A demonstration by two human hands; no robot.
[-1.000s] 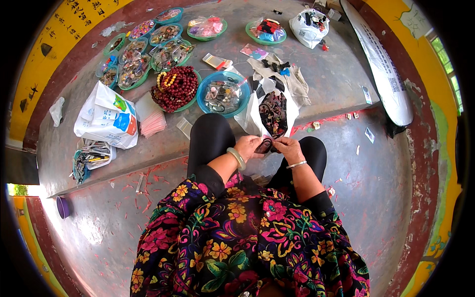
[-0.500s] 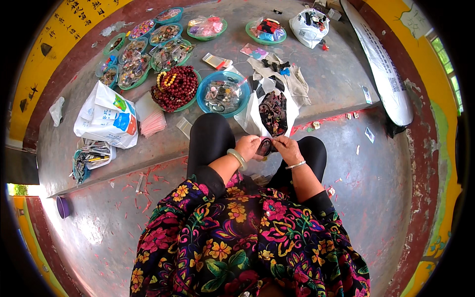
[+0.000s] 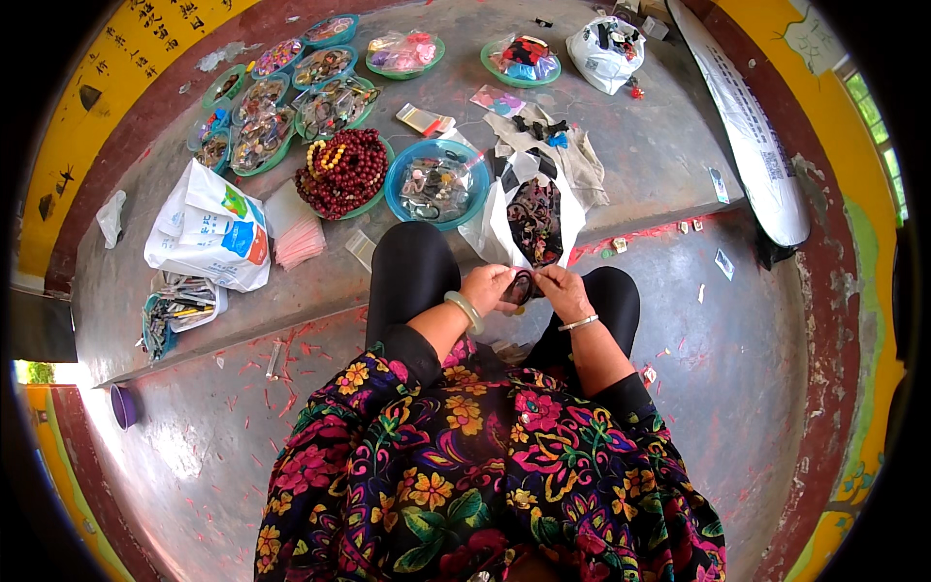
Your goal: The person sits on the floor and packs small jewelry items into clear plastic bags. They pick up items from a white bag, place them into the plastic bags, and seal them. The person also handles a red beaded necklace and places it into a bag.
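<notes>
My left hand (image 3: 487, 288) and my right hand (image 3: 563, 293) meet between my knees, fingers pinched. Stretched between them is a small black looped band (image 3: 521, 287), which looks like a hair tie; its finer detail is too small to make out. Just beyond my fingertips a white plastic bag (image 3: 497, 231) gapes, filled with dark, reddish small pieces (image 3: 534, 215). Left of that bag stands a blue basin (image 3: 396, 199) with small packaged items in it. Dark red bead strings (image 3: 351, 173) are heaped on a green tray farther left.
Several trays of small packets (image 3: 260, 134) cover the ledge at the back left. A printed white bag (image 3: 189, 238) stands left, behind a container of pens (image 3: 186, 299). Beige cloth (image 3: 580, 165) lies beyond the open bag. A long white board (image 3: 742, 121) leans at right.
The black band between my fingers has shifted and turned slightly. Both hands stay in nearly the same place, and the things around them have not moved.
</notes>
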